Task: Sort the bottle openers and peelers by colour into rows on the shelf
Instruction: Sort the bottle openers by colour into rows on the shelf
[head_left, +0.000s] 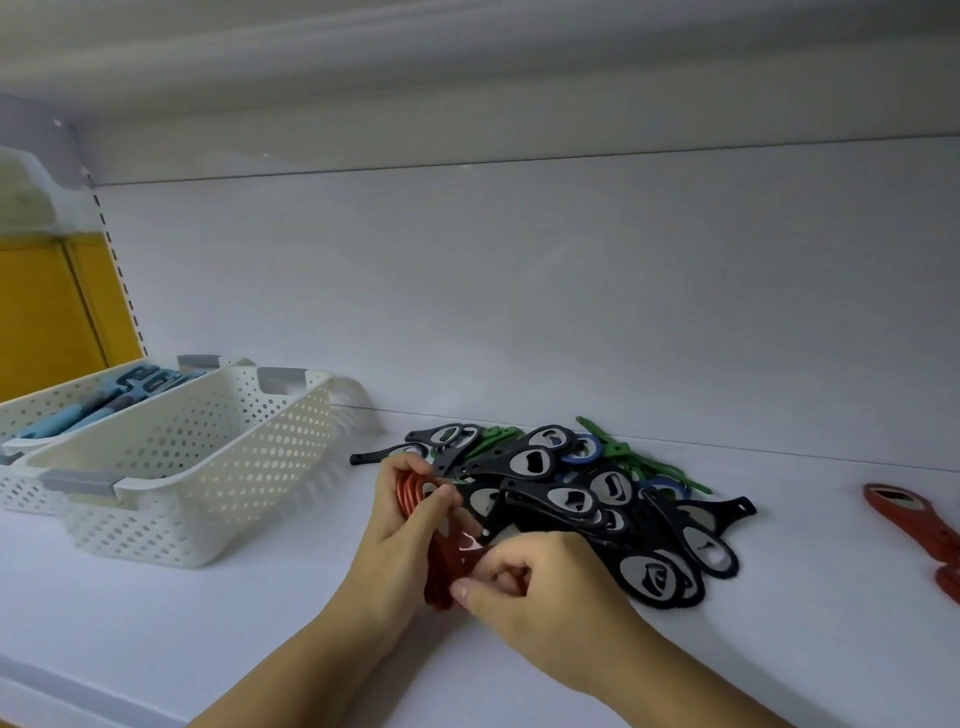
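Note:
A stack of red bottle openers (451, 551) stands on edge on the white shelf (208, 623), held between both hands. My left hand (400, 535) grips its upper end; my right hand (524, 582) pinches its lower end. Just right of them lies a mixed pile of black bottle openers (571, 499), with blue ones (587, 451) and green peelers (623, 452) partly buried behind. More red openers (914, 525) lie apart at the far right edge.
Two white perforated baskets stand at the left: the nearer basket (197, 467) shows nothing inside, and the farther basket (57, 400) holds light blue tools (104, 400). The shelf's back wall (519, 312) rises behind the pile.

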